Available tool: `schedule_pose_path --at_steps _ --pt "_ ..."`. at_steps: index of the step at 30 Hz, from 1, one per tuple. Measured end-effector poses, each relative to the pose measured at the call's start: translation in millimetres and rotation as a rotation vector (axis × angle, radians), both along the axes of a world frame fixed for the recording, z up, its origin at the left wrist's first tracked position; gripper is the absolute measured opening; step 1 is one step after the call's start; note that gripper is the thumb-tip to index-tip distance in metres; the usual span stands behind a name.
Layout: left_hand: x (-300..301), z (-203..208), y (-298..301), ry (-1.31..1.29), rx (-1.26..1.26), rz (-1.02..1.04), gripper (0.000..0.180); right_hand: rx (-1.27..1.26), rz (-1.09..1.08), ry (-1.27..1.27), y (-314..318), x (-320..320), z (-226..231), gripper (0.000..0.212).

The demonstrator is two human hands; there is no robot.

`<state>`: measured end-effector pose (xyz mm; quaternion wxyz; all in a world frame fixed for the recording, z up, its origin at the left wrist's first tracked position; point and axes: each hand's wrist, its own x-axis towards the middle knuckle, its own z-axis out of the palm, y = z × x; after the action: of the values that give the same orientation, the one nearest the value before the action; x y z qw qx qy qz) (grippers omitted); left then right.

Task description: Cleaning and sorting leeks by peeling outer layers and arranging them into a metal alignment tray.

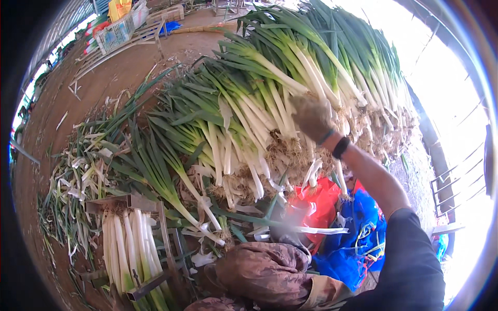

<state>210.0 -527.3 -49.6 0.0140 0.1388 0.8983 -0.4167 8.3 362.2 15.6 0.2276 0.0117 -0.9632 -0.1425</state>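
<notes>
A long heap of leeks (244, 111) stretches from the middle to the far right, green leaves pointing away and shaggy roots towards me. My right hand (314, 116), in a dirty work glove with a black band at the wrist, reaches into the heap. It looks closed around the root end of a leek (282, 72); the fingertips are partly hidden. My left hand is out of view. At the lower left, a bundle of trimmed leeks (129, 243) lies in a metal frame (163, 233). Two loose leeks (192, 220) slant beside it.
Peeled leaves and scraps (78, 176) litter the dirt floor on the left. Red plastic (319, 207) and blue netting (353, 238) lie right of my camouflage-clad knee (259, 264). A crate (115, 35) sits on a slatted rack (124, 49) at the far left.
</notes>
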Motion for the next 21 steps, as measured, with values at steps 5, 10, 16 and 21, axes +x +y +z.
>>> schedule_pose_path --at_steps 5,10,16,21 --pt "-10.9 -30.8 2.0 0.031 0.860 0.490 0.046 0.102 -0.208 -0.018 70.0 -50.5 14.6 0.040" --pt "-20.8 -29.9 10.3 0.060 0.998 0.588 0.046 0.069 -0.282 -0.230 55.2 -59.3 15.8 0.026" --pt "-16.2 -10.1 1.1 0.109 1.188 0.605 0.047 -0.799 -0.226 -0.370 -5.8 -46.0 23.5 0.022" --pt "-82.4 114.5 153.6 -0.065 1.046 0.730 0.040 -0.937 -0.007 -0.302 -66.6 28.7 -2.3 0.025"
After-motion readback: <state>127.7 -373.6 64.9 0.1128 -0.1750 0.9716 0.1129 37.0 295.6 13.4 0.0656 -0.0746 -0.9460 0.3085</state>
